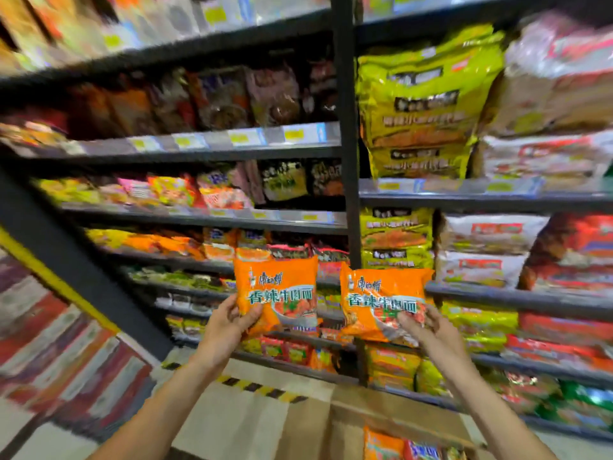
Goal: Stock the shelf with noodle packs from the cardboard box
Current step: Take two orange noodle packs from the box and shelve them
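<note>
Two orange noodle packs up, one per hand. Left hand [229, 322] pinches the left pack [277, 295] by its lower corner; right hand [428, 327] grips the right pack [381, 303] the same way. Fronts face out, probably to match the shelf [497, 298] display. Cardboard box [398, 423] sits open below, at least two packs inside.

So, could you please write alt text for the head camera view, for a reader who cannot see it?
Two bare hands each hold up an orange noodle pack in front of stocked shop shelves: the left hand grips the left pack, the right hand the right pack. Below, an open cardboard box on the floor holds more packs.
</note>
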The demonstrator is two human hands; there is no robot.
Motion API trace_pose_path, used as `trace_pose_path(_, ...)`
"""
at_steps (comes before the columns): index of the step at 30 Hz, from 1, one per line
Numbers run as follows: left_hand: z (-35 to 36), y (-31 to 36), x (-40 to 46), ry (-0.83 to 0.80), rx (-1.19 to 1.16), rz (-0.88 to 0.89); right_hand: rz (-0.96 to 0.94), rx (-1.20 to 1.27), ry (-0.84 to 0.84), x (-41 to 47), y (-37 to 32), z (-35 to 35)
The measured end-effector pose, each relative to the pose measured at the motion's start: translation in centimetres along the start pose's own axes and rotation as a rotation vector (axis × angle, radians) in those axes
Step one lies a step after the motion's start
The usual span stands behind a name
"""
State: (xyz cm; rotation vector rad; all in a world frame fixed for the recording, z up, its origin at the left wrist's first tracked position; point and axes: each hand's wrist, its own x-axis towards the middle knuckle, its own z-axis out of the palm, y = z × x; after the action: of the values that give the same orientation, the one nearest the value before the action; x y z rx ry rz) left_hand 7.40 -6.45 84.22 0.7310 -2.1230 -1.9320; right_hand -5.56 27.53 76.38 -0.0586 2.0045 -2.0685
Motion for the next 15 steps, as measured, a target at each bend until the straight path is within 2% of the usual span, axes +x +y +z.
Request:
trace_pose_path(8,-9.5,3.8,-7.5,0.082,-0.029,0.134,-0.14,-0.068,-0.055,-5.8,-7.4,7.6)
trace_pose_path(10,-12.6,4.4,-9.3,0.109,-0.049,0.184,-0.214,-0.064,-0.073,-7.9,-9.0,10.3)
trace_pose_path(15,-21.8,4.7,-14.3,0.167,-0.113,0.296,-0.24,-0.12,-0.116,-13.3,-11.4,18.3)
